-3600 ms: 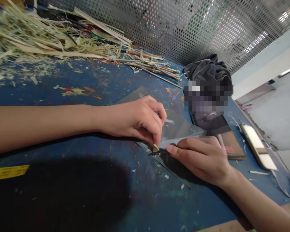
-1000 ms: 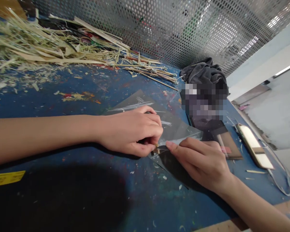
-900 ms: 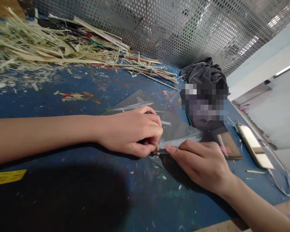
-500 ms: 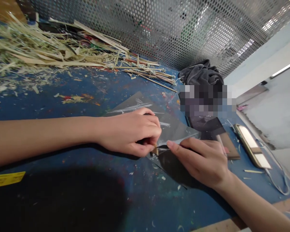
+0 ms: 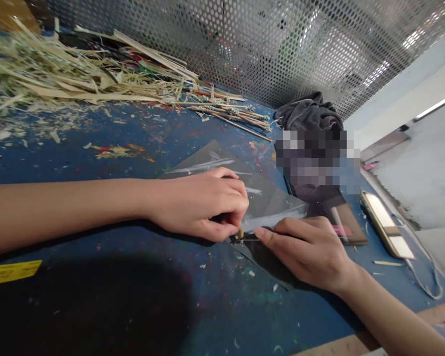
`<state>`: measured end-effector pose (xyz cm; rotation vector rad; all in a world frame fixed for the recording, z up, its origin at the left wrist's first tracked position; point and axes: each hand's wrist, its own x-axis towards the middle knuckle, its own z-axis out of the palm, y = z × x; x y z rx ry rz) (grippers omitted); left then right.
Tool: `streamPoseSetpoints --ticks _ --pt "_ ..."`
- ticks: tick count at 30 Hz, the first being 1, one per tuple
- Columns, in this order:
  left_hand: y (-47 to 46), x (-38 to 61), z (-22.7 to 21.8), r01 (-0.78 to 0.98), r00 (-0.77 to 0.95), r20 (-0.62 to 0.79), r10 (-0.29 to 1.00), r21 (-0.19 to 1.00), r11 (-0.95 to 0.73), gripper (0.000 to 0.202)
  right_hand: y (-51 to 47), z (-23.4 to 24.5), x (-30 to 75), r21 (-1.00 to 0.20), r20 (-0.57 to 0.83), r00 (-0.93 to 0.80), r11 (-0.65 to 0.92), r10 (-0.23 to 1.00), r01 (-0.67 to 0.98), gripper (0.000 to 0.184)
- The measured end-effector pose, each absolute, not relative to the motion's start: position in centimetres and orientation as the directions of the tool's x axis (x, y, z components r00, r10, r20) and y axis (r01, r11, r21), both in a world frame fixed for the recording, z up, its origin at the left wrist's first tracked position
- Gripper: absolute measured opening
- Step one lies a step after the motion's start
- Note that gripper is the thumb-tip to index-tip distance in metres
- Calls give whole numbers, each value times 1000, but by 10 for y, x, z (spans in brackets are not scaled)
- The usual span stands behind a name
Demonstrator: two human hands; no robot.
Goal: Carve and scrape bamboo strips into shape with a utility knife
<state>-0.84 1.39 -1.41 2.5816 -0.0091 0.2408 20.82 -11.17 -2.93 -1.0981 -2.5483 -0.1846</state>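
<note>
Pale stub: a small, tan, wood-like piece (image 5: 241,232), its end poking just past the left thumb and forefinger; the rest is hidden.
Left fingers: the left hand (image 5: 207,202) is curled low, thumb and forefinger pinched on the stub.
Dark strip: a thin, straight, blade-like strip (image 5: 250,240) bridges the gap between the two pinches, meeting the stub's end.
Right fingers: the right hand (image 5: 313,252) grips the strip's far end between thumb and fingers.
Change: half a second ago the strip stood higher and tilted; now it lies lower, edge-on – the left hand has barely moved, so the strip seems to do the stroking.
Grey sheet: a glossy, white-scuffed sheet (image 5: 272,198) under the fingers.
Blue tabletop: paint-stained (image 5: 222,301), below the sheet; thin tan sticks (image 5: 230,112) lie beyond the left fingers.
</note>
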Motion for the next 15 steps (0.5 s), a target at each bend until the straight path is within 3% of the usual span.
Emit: streamPoseSetpoints --ticks 5,11,15 --pt "18 -11 -18 -61 982 184 38 507 -860 11 -115 -29 206 2 332 -666 705 668 709 21" --pt "19 -11 -17 -48 984 172 49 520 -853 12 -112 -30 206 73 472 -616 669 630 740 28" --pt "19 -10 -17 -49 985 165 46 528 -848 11 -110 -31 206 77 420 -627 662 656 745 27"
